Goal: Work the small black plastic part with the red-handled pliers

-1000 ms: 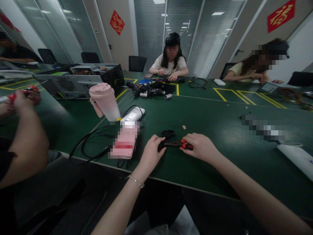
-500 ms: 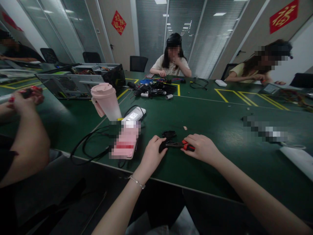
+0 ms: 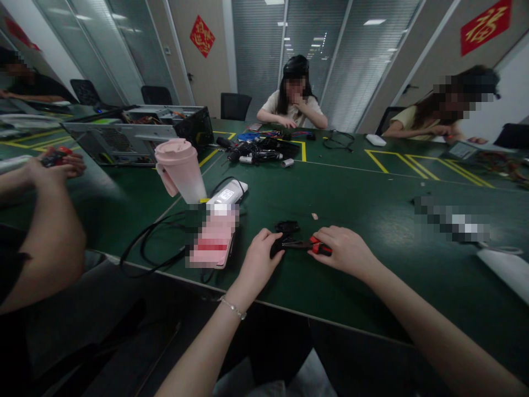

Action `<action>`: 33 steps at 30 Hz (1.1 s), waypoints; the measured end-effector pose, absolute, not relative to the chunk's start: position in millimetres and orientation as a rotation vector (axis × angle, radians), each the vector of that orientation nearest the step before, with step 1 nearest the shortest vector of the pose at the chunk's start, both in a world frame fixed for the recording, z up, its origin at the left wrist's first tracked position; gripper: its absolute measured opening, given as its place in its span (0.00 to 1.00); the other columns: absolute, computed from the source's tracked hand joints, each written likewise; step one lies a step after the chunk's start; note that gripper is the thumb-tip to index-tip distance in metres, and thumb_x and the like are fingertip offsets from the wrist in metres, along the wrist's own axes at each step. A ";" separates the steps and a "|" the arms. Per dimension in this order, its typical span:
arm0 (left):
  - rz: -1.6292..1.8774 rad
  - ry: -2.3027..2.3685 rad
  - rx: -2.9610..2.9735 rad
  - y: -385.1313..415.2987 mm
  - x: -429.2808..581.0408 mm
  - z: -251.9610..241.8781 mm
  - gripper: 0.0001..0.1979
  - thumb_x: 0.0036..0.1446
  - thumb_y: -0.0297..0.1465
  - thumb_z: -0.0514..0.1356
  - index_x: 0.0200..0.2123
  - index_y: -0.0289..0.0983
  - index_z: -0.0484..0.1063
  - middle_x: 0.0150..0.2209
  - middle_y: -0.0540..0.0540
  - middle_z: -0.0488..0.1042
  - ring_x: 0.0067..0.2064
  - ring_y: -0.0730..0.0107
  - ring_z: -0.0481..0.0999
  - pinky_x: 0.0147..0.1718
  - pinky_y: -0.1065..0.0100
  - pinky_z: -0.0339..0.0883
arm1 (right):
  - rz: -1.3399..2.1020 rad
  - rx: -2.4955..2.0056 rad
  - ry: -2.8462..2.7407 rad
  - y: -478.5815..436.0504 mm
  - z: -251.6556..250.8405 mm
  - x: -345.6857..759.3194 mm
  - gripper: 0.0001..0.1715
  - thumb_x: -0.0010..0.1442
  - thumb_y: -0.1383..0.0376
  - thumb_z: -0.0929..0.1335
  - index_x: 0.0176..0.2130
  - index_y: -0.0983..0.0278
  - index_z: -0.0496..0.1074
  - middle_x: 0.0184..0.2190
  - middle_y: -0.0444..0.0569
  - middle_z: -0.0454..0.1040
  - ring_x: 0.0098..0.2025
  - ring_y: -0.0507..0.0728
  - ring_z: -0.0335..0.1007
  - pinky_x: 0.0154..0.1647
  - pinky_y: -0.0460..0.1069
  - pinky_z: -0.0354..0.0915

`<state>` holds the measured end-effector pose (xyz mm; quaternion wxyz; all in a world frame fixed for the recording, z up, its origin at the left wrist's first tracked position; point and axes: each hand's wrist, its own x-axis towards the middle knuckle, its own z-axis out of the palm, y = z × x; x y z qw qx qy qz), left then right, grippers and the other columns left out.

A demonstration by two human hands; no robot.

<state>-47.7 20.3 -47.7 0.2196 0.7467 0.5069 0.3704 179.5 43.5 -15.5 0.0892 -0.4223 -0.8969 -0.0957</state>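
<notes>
Pinched between the thumb and fingers of my left hand (image 3: 263,255) is a small black part (image 3: 278,246). My right hand (image 3: 346,252) is wrapped round the red and black handles of the pliers (image 3: 322,247). Their metal jaws point left and meet the black part; whether they grip it is too small to tell. Just beyond the jaws, a dark piece (image 3: 287,226) lies on the green table (image 3: 351,193). A small pale scrap (image 3: 314,216) rests behind my right hand.
Left of my hands are a pink phone (image 3: 212,242), a white device (image 3: 228,194), black cables and a pink cup (image 3: 179,168). An open computer case (image 3: 136,138) stands farther back. A neighbour's hands (image 3: 61,160) hold a red and black tool at the left.
The view has shifted slightly. My hands keep nearly the same pose on the black part and the pliers. The neighbour's hands at the left have moved right.
</notes>
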 end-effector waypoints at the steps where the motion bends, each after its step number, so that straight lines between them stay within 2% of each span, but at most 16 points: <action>1: 1.023 1.404 2.065 20.2 -47.8 -47.6 0.18 0.50 0.24 0.59 0.46 0.38 0.67 0.39 0.47 0.65 0.39 0.67 0.69 0.41 0.63 0.66 | -0.288 -1.255 -2.668 43.6 -15.4 179.8 0.19 0.56 0.53 0.62 0.37 0.64 0.70 0.33 0.51 0.73 0.33 0.55 0.66 0.32 0.49 0.60; 33: 1.034 1.399 2.075 21.7 -48.3 -50.6 0.18 0.50 0.23 0.59 0.46 0.38 0.68 0.38 0.47 0.65 0.38 0.68 0.69 0.40 0.62 0.66 | -0.294 -1.263 -2.666 42.0 -15.5 178.8 0.19 0.56 0.54 0.62 0.37 0.65 0.70 0.33 0.51 0.72 0.33 0.55 0.65 0.32 0.49 0.60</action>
